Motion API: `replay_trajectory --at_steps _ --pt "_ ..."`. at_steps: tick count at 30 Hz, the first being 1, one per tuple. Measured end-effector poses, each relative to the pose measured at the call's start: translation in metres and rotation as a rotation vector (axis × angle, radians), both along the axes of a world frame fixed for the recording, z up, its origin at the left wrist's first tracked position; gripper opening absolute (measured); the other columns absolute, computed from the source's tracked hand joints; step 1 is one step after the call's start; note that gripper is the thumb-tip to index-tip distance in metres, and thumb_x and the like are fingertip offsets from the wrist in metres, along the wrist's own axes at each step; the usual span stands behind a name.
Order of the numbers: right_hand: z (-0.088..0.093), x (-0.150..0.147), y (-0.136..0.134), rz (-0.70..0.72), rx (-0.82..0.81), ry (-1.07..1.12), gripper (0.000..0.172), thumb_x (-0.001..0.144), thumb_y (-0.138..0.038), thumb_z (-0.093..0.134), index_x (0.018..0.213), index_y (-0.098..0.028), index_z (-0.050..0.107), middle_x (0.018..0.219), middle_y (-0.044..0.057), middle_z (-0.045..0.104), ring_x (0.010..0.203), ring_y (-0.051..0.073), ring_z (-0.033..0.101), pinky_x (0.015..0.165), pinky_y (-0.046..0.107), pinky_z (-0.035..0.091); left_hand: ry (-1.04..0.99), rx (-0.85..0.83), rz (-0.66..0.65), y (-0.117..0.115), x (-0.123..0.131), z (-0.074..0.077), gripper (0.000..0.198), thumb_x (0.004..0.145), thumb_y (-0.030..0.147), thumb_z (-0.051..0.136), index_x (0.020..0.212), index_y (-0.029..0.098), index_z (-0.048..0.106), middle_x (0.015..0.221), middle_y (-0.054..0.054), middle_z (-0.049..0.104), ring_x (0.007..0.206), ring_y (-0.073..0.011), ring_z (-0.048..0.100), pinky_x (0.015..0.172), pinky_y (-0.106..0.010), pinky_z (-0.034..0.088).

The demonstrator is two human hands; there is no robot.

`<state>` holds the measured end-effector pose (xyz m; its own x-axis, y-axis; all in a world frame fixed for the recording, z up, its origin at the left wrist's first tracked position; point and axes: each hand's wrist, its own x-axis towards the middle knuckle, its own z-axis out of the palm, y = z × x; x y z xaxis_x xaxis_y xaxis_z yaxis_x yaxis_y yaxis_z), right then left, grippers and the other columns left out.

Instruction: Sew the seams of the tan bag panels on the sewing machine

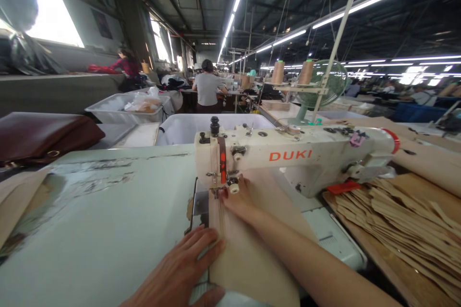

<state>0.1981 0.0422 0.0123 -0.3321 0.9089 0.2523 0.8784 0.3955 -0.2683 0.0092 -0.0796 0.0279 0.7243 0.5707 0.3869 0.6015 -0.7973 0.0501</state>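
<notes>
A tan fabric piece (248,254) lies on the sewing table (108,230) and runs under the head of a white DUKI sewing machine (288,158). My left hand (183,268) rests flat on the fabric's left edge, fingers stretched out. My right hand (239,199) presses flat on the fabric just by the presser foot and needle (216,192), fingers extended toward the needle. Neither hand grips anything.
A stack of cut tan strips (403,220) lies at the right. A brown bag (43,136) sits at the far left. White bins (129,108) stand behind the table. Thread cones (291,73) and a green fan (329,84) stand behind the machine. Other workers sit farther back.
</notes>
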Motion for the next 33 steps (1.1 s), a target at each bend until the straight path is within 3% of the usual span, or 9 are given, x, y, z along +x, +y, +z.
replay_trajectory --at_steps 3,5,8,10,17,23,27,33 --pt "0.005 0.015 -0.023 -0.026 -0.023 0.034 0.021 0.093 -0.032 0.060 0.102 -0.015 0.068 0.120 0.015 0.061 0.115 0.030 0.054 0.097 0.043 0.044 -0.003 0.021 -0.003 -0.002 -0.003 0.001 0.060 0.087 0.046 0.066 0.141 0.027 0.047 0.133 -0.007 0.062 0.119 -0.0269 0.060 0.107 -0.036 0.046" --pt "0.004 0.026 -0.046 0.073 -0.026 0.085 0.015 0.092 -0.028 0.064 0.103 -0.019 0.067 0.116 0.008 0.064 0.111 0.022 0.057 0.102 0.037 0.041 -0.019 0.024 -0.008 -0.001 -0.004 -0.001 0.061 0.089 0.046 0.065 0.144 0.029 0.044 0.134 -0.007 0.060 0.121 -0.0266 0.059 0.108 -0.036 0.045" --pt "-0.005 0.038 -0.072 0.287 -0.009 0.160 0.015 0.095 -0.022 0.059 0.109 -0.025 0.065 0.113 0.001 0.067 0.112 0.016 0.058 0.116 0.039 0.025 -0.021 -0.002 -0.002 0.003 -0.004 -0.004 0.065 0.089 0.047 0.065 0.147 0.032 0.040 0.133 -0.007 0.061 0.120 -0.0261 0.060 0.107 -0.035 0.045" --pt "-0.013 0.040 -0.077 0.342 0.020 0.148 0.023 0.099 -0.019 0.052 0.118 -0.027 0.063 0.118 0.000 0.067 0.117 0.016 0.056 0.120 0.044 0.016 -0.011 -0.009 0.015 0.007 -0.004 -0.005 0.070 0.086 0.048 0.068 0.148 0.032 0.039 0.133 -0.007 0.061 0.119 -0.0269 0.060 0.107 -0.036 0.046" --pt "-0.019 0.035 -0.059 0.345 0.063 0.015 0.033 0.100 -0.017 0.049 0.131 -0.022 0.057 0.130 0.003 0.064 0.129 0.022 0.049 0.119 0.049 0.019 0.026 -0.043 0.021 0.024 -0.007 -0.004 0.066 0.085 0.051 0.069 0.142 0.025 0.049 0.137 -0.009 0.059 0.124 -0.0273 0.057 0.112 -0.039 0.041" --pt "-0.013 0.038 -0.045 0.335 0.063 -0.027 0.034 0.102 -0.021 0.046 0.134 -0.028 0.055 0.136 0.003 0.060 0.128 0.021 0.049 0.116 0.047 0.025 0.047 -0.098 0.053 0.041 -0.017 -0.021 0.079 0.084 0.048 0.070 0.152 0.029 0.034 0.148 -0.010 0.049 0.132 -0.0344 0.050 0.104 -0.046 0.049" --pt "-0.011 0.041 -0.036 0.307 0.060 -0.064 0.039 0.102 -0.019 0.044 0.139 -0.029 0.052 0.133 0.005 0.061 0.130 0.023 0.046 0.115 0.048 0.027 0.031 -0.167 0.068 0.054 -0.018 -0.031 0.084 0.081 0.045 0.072 0.153 0.030 0.031 0.152 -0.010 0.043 0.138 -0.0379 0.041 0.106 -0.052 0.046" --pt "-0.009 0.038 -0.034 0.322 0.100 0.015 0.034 0.102 -0.022 0.047 0.134 -0.030 0.057 0.122 0.003 0.066 0.119 0.021 0.052 0.112 0.042 0.030 0.000 -0.198 0.080 0.064 -0.013 -0.027 0.077 0.081 0.043 0.071 0.150 0.034 0.037 0.150 -0.006 0.046 0.138 -0.0354 0.040 0.112 -0.055 0.038"
